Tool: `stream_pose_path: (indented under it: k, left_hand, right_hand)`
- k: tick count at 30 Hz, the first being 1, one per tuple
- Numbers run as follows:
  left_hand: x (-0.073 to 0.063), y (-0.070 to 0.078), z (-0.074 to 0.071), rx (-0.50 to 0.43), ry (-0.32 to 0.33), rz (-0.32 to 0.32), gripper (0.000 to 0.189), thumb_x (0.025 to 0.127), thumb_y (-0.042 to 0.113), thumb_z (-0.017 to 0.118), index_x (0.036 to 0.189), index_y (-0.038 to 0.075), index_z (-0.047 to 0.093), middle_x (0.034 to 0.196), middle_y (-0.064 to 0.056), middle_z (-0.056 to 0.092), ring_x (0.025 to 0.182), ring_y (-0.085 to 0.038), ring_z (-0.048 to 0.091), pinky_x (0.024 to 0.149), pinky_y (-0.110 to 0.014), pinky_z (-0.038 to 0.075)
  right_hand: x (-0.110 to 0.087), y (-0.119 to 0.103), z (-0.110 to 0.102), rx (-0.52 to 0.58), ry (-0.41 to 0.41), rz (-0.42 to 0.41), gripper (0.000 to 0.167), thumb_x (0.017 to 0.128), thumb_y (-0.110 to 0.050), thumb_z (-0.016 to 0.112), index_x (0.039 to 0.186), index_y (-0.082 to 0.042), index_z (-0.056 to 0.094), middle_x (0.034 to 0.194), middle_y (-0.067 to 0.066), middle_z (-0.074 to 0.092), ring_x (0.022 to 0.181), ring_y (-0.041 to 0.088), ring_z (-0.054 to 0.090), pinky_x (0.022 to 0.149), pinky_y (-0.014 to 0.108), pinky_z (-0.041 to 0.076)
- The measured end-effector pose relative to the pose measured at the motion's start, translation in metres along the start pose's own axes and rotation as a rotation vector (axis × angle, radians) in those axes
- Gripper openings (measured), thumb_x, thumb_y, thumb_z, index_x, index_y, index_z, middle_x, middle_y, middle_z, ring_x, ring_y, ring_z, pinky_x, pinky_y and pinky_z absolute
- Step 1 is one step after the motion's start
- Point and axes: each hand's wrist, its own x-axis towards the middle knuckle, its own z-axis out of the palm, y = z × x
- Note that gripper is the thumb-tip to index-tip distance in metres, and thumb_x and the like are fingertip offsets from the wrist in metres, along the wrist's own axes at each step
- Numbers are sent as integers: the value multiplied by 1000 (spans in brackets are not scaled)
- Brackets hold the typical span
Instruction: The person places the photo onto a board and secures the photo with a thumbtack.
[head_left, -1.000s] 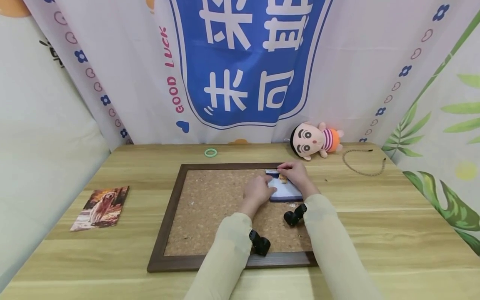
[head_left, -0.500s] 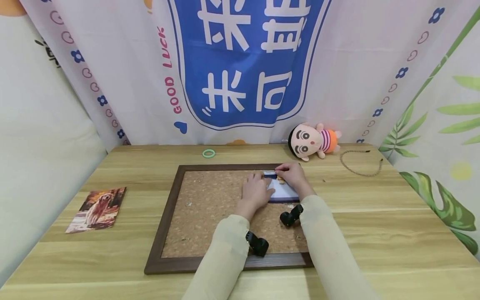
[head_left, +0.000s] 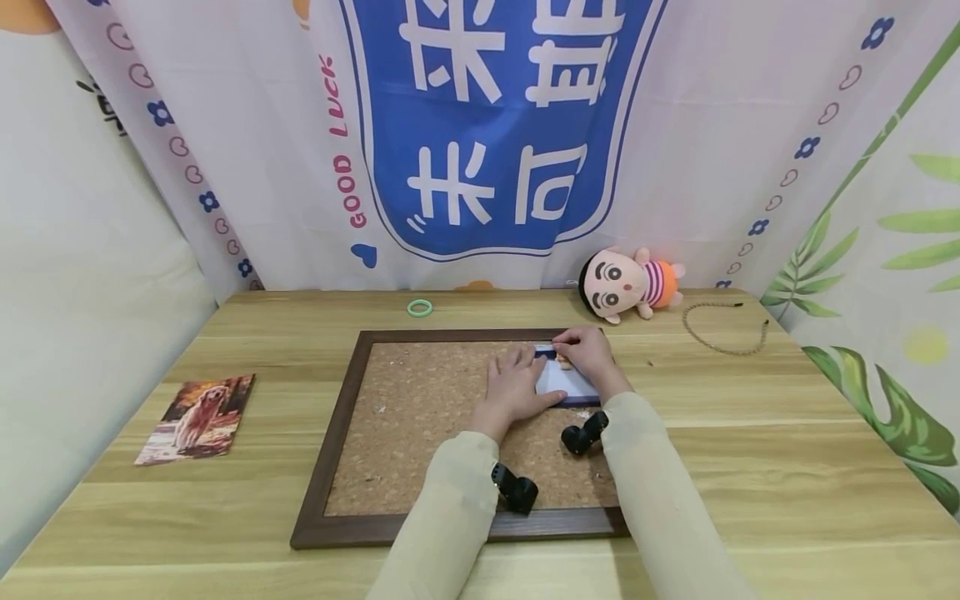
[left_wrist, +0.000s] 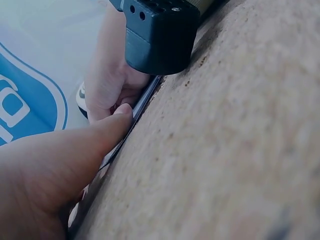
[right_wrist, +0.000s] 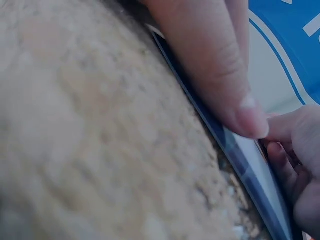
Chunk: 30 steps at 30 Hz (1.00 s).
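A white-and-blue picture point(head_left: 572, 385) with a small orange figure lies on the upper right of a cork board point(head_left: 420, 425). My left hand point(head_left: 513, 387) is spread at its left side, fingertips near the top and thumb on its lower edge. In the right wrist view the left thumb point(right_wrist: 220, 75) rests on the picture's glossy surface point(right_wrist: 250, 160). My right hand point(head_left: 591, 354) pinches something small at the picture's top edge; the fingertips mostly hide it. Only a reddish spot shows by them in the left wrist view, where the right hand point(left_wrist: 110, 82) lies beyond the left thumb point(left_wrist: 117, 122).
The board's dark wooden frame point(head_left: 341, 442) stands raised around the cork. A dog photo point(head_left: 201, 419) lies at the left of the table. Behind the board are a green ring point(head_left: 420, 308), a plush doll point(head_left: 626, 285) and a braided headband point(head_left: 693, 333).
My left thumb has moved down and right to the picture's lower edge, and the left fingers have spread. The right hand stays pinched at the top edge.
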Motion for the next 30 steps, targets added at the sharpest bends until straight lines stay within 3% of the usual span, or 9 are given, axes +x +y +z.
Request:
stream_pose_path:
  k: [24,30]
  left_hand:
    - [1,-1,1,-17,-9,-3,70,79,59,43,135,18,31,142,-6,16,128,-24,3,95,-54,1]
    - [1,-1,1,-20,-17,-8,71,79,61,42,136,19,30,142,-4,14,129,-23,2,95,-54,0]
  right_hand:
    - [1,-3,0,-105,-6,-41,9,79,-8,62,80,-1,68,82,9,60,74,21,53,67,33,41]
    - [1,-1,-1,-60,-13,-54,11,78,-9,63,82,0,68,79,9,61,72,21,54,65,32,42]
